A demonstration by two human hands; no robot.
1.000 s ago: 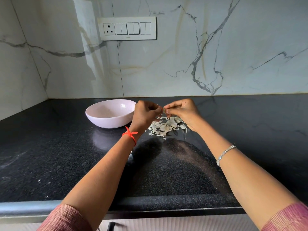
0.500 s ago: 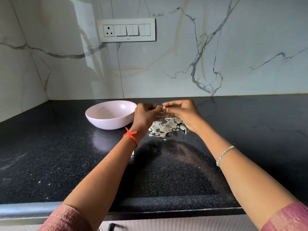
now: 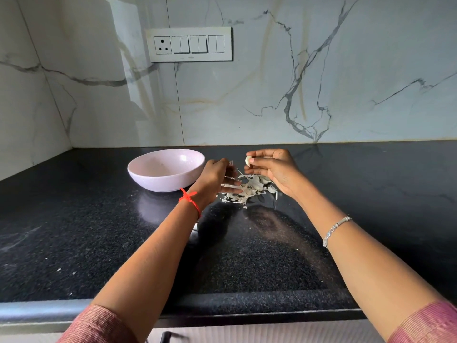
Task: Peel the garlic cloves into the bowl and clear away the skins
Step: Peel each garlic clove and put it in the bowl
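Sitting leftmost, the bowl (image 3: 158, 183) shows no cloves in its visible part. Beside it the left hand (image 3: 215, 178) spreads loose fingers over the skins (image 3: 251, 190), heaped on the counter (image 3: 74, 231). The right hand (image 3: 273, 169) pinches a clove (image 3: 248, 160) (apparently peeled). Bowling it and clearing skins remain.

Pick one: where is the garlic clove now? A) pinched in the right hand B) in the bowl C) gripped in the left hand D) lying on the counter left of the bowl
A: the right hand pinches the pale garlic clove at its fingertips, above the pile of skins.
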